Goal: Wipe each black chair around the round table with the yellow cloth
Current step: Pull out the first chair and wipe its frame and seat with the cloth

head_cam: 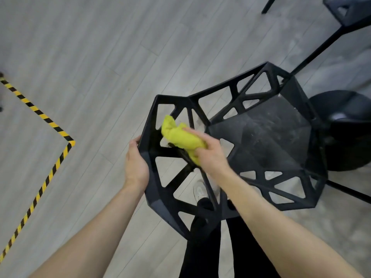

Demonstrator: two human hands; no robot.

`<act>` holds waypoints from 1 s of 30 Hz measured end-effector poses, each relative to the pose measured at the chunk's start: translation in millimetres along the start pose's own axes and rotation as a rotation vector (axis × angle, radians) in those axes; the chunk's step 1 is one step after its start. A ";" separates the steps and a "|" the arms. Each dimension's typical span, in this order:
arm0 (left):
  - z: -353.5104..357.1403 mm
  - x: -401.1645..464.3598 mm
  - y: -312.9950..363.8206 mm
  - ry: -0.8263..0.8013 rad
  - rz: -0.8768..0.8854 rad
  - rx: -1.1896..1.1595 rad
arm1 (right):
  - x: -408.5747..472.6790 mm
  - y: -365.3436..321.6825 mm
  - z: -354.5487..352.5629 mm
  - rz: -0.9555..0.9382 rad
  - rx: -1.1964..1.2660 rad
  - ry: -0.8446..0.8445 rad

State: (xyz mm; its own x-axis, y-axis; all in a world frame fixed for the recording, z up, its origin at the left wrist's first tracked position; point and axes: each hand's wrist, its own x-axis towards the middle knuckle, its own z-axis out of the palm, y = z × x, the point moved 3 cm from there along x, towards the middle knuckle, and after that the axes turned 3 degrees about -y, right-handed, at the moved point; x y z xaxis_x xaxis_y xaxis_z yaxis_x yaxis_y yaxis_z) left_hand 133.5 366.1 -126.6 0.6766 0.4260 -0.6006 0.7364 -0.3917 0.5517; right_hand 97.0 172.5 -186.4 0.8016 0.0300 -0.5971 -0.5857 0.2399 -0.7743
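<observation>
Right hand [210,155] scrunches the yellow cloth [181,136] onto the black chair [267,137] backrest struts, left hand [135,163] gripping the outer rim just beside it.

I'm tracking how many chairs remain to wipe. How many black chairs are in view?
2. One black chair is at centre, with the yellow cloth on its back. A second chair is cut off at the top right corner. Others may be out of frame.

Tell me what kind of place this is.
Probably an office or workshop break area: grey plank floor, yellow-black hazard tape marking a zone, and angular black chair by a dark round base.
</observation>
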 end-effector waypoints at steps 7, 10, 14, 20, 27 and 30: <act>1.2 -1.1 -1.8 0.019 -0.014 -0.028 | 100.7 -16.0 -26.9 -0.083 -0.300 0.210; 1.1 -0.3 -2.9 0.040 -0.009 -0.049 | 123.6 4.7 4.8 -0.180 -0.419 0.221; 0.2 0.2 -3.3 0.052 -0.006 -0.050 | 102.6 60.2 -8.2 -0.243 -0.487 0.199; 0.1 -2.6 -1.1 0.029 0.007 -0.048 | 65.5 66.9 -43.5 -0.050 -0.312 0.221; 1.7 -1.3 -0.5 0.039 0.008 -0.040 | 137.0 24.7 9.4 -0.228 -0.493 0.272; 0.6 0.0 -3.1 0.045 -0.001 -0.041 | 101.0 86.3 -4.7 -0.199 -0.578 0.189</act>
State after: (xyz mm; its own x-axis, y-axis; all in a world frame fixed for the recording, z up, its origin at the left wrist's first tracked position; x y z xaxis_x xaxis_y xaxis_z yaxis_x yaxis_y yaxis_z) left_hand 131.2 366.8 -128.7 0.6748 0.4627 -0.5750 0.7356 -0.3581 0.5751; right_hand 126.9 191.6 -314.5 0.8977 -0.1459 -0.4156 -0.4401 -0.3402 -0.8311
